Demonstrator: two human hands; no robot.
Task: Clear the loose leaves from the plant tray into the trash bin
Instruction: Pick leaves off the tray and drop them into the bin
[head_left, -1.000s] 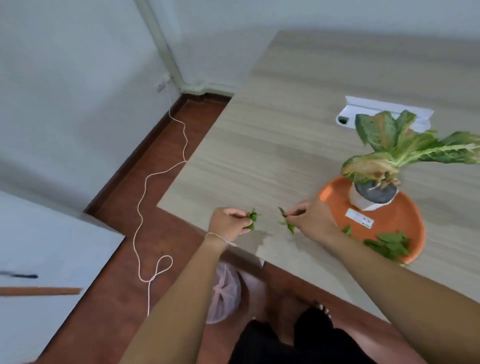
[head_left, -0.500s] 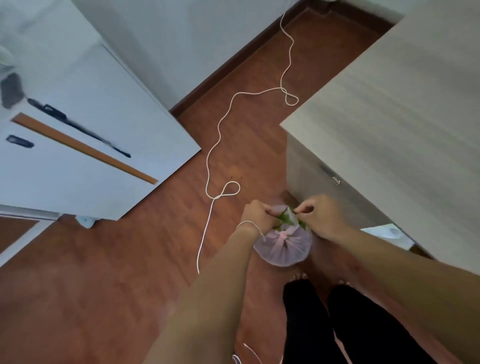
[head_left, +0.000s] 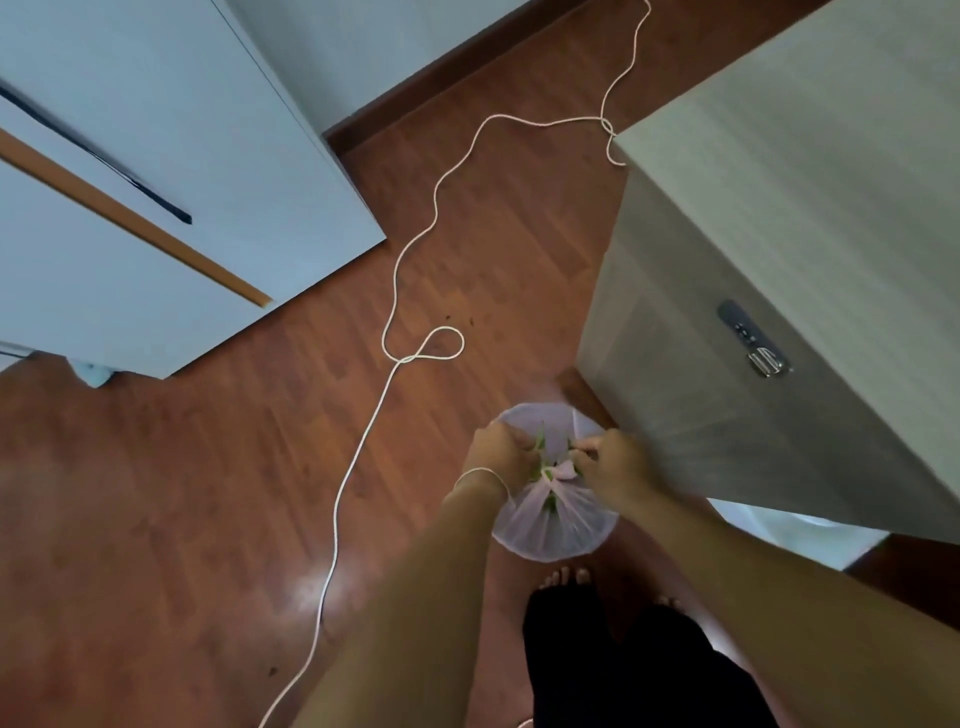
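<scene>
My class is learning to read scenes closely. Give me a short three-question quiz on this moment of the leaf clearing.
1. True or false: both hands are over the trash bin.
2. What lies looped across the floor? A) white cord B) broom C) hose
3. Fill in: green ___ show between the fingers.

Key:
1. True: left hand and right hand are above it.
2. A, the white cord.
3. leaves.

The trash bin (head_left: 553, 525) stood tight against the bench (head_left: 779, 312) side on the right. Left of it the floor (head_left: 182, 493) lay open, crossed only by a white cord (head_left: 395, 291).
</scene>
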